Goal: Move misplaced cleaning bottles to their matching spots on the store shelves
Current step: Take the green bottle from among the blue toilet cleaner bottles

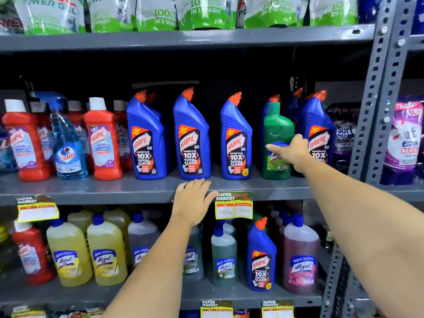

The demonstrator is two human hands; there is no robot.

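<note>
A green bottle (276, 125) with a green cap stands on the middle shelf (91, 189) among blue Harpic bottles (190, 138). My right hand (292, 152) wraps around its lower half, thumb across the label and fingers behind it. My left hand (191, 200) lies flat on the front edge of that shelf, fingers spread, holding nothing. A blue Colin spray bottle (67, 143) stands among red Harpic bottles (103, 138) at the left. On the lower shelf a blue Harpic bottle (261, 255) and a red Harpic bottle (31, 253) stand among Lizol bottles (105, 253).
Green-and-white detergent pouches (206, 12) fill the top shelf. A perforated grey upright (378, 92) bounds the bay on the right, with purple pouches (403, 143) beyond it. Yellow price tags (234, 206) hang from the middle shelf's edge.
</note>
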